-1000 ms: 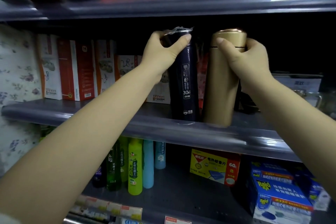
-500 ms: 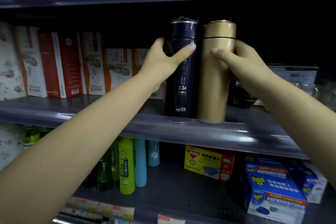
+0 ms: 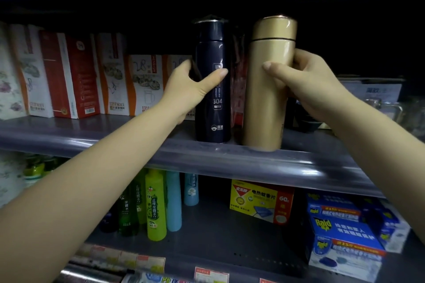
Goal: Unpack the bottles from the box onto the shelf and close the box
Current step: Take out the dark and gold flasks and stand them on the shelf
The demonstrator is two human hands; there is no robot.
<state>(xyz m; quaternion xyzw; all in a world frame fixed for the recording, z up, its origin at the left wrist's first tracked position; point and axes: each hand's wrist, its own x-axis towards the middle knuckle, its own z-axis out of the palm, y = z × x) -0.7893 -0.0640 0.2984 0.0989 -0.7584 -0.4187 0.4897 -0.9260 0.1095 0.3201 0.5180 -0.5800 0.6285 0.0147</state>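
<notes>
Two tall flask bottles stand upright side by side near the front edge of the middle shelf. The navy bottle is on the left, with white print and a clear plastic wrap over its cap. My left hand grips its middle from the left side. The gold bottle stands to its right, and my right hand is wrapped around its middle from the right. A small gap separates the two bottles. The box is out of view.
Red and white cartons line the shelf's left part. Dark items and a glass mug sit at the right. Below are green and blue spray bottles, a yellow carton and blue Raid boxes.
Both hands slid down from the bottles' caps to their middles. The bottles now stand slightly apart, and the view has moved closer to the shelf.
</notes>
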